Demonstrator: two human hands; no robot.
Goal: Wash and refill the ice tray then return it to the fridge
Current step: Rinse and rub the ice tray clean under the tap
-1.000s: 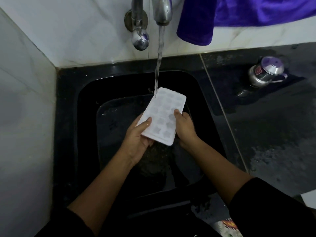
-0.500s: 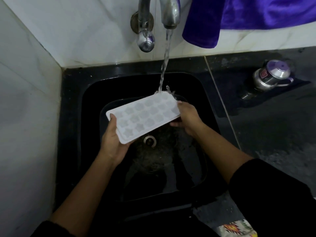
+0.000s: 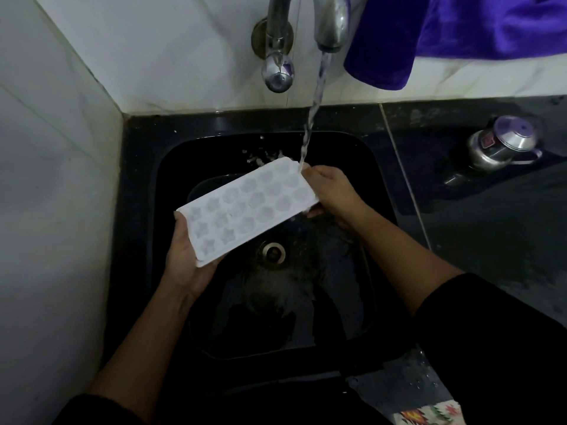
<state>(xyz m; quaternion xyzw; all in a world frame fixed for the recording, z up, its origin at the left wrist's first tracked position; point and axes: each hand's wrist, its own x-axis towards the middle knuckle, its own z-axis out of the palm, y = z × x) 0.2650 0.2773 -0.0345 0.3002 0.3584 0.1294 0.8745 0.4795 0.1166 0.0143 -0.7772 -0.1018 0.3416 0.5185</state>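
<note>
A white ice tray [image 3: 249, 207] with star-shaped cups lies nearly flat over the black sink [image 3: 144, 185], cups facing up. My left hand [image 3: 184, 256] grips its near-left end from below, thumb on the edge. My right hand [image 3: 333, 191] grips its far-right end. Water [image 3: 313, 115] runs from the chrome tap [image 3: 329, 23] and strikes the tray's far-right corner by my right fingers, with splashes behind it.
A steel drain [image 3: 272, 252] sits in the sink floor below the tray. A steel bottle with a purple lid [image 3: 500, 145] lies on the wet black counter at right. A purple cloth [image 3: 445, 35] hangs beside the tap. White marble walls close in on the left and back.
The tray has turned from end-on under the stream to lying crosswise and flatter. My left hand slid to its left end and my right hand to the end under the water.
</note>
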